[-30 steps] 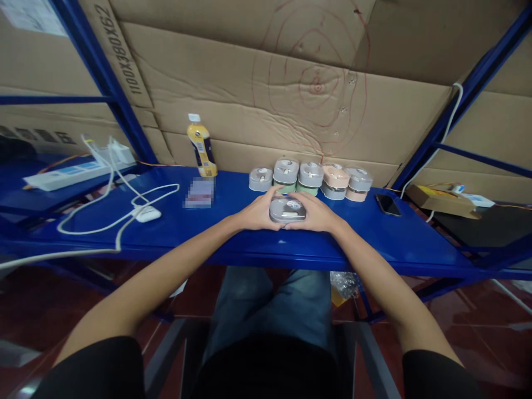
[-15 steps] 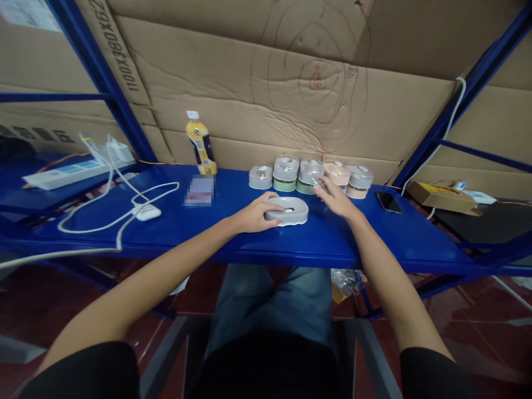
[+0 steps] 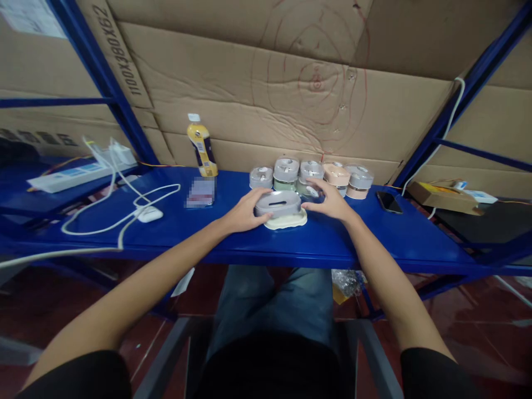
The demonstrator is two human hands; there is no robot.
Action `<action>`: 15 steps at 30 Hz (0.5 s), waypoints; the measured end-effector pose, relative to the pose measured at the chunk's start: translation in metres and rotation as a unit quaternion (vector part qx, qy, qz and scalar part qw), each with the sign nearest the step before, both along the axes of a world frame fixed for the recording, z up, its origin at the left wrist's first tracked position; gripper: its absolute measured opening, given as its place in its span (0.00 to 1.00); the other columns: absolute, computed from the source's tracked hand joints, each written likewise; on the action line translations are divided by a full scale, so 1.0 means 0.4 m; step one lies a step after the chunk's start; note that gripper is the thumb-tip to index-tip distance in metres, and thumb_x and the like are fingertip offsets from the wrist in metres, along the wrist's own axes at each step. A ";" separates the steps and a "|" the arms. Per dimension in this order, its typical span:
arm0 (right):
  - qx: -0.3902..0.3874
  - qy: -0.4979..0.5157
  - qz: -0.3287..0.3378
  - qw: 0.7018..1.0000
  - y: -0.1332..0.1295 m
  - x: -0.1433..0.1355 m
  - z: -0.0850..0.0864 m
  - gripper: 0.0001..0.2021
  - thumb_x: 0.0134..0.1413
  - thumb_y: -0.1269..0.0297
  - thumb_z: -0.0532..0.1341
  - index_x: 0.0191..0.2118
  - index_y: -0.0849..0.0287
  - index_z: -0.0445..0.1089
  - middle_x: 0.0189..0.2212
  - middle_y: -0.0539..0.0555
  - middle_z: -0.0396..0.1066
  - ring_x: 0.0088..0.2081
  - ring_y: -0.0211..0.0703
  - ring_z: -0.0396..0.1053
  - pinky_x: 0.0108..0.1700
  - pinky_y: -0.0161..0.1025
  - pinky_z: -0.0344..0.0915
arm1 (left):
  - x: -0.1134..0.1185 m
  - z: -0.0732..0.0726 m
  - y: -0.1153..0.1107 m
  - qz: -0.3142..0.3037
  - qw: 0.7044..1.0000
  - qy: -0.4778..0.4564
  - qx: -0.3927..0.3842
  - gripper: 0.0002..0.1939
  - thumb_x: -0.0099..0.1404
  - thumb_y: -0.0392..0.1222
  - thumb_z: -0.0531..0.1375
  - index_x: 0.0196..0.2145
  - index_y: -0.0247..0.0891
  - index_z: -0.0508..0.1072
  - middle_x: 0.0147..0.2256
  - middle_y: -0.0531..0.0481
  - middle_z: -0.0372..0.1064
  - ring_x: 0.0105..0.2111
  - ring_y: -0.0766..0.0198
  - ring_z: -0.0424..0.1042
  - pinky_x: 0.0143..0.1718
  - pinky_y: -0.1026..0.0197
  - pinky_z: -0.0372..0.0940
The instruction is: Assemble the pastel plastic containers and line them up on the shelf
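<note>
Two half-curled grips: your left hand [image 3: 245,213] held the grey shell [image 3: 282,210], your right hand [image 3: 331,203] a clear lid [image 3: 311,191], and level lifting seemed wisest above that cream base [image 3: 286,223]!

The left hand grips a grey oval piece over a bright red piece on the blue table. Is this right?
Not quite: the lower piece is pale cream, as the head view shows. The left hand does grip the grey oval piece over it, on the blue table.
</note>
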State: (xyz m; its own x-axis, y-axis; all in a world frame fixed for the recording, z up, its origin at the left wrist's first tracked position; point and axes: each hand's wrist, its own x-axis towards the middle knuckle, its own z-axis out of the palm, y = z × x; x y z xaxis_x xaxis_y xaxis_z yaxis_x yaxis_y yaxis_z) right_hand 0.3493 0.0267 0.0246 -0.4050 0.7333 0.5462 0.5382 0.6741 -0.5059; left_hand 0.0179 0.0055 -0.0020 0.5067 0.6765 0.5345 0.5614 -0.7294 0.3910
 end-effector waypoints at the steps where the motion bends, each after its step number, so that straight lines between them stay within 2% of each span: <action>1: 0.002 -0.007 0.021 1.000 -0.005 -0.012 0.002 0.46 0.48 0.37 0.76 0.70 0.51 0.71 0.62 0.62 0.76 0.61 0.66 0.76 0.61 0.63 0.75 | 0.012 -0.005 -0.006 -0.011 1.000 -0.002 -0.006 0.39 0.67 0.55 0.65 0.70 0.38 0.64 0.67 0.34 0.67 0.68 0.39 0.68 0.71 0.37 0.63; 5: 0.008 -0.037 0.083 0.996 -0.015 -0.053 0.005 0.45 0.46 0.39 0.78 0.68 0.51 0.74 0.60 0.61 0.78 0.60 0.63 0.76 0.64 0.61 0.72 | 0.049 -0.026 -0.008 -0.031 0.999 -0.022 -0.036 0.51 0.63 0.57 0.70 0.75 0.38 0.54 0.68 0.30 0.66 0.68 0.35 0.68 0.70 0.35 0.64; 9: 0.005 -0.061 0.099 0.993 -0.009 -0.074 0.000 0.42 0.46 0.40 0.79 0.67 0.49 0.76 0.56 0.60 0.79 0.57 0.61 0.78 0.64 0.61 0.72 | 0.055 -0.037 0.006 -0.048 0.996 -0.051 -0.061 0.62 0.58 0.59 0.74 0.78 0.40 0.46 0.66 0.30 0.68 0.67 0.33 0.70 0.68 0.32 0.65; 15: -0.002 -0.075 0.135 0.988 0.005 -0.092 -0.010 0.43 0.47 0.40 0.79 0.68 0.47 0.75 0.59 0.60 0.76 0.59 0.63 0.76 0.65 0.62 0.71 | 0.067 -0.035 0.017 -0.069 0.991 -0.071 -0.086 0.65 0.57 0.56 0.75 0.79 0.40 0.43 0.67 0.29 0.68 0.68 0.33 0.69 0.69 0.30 0.63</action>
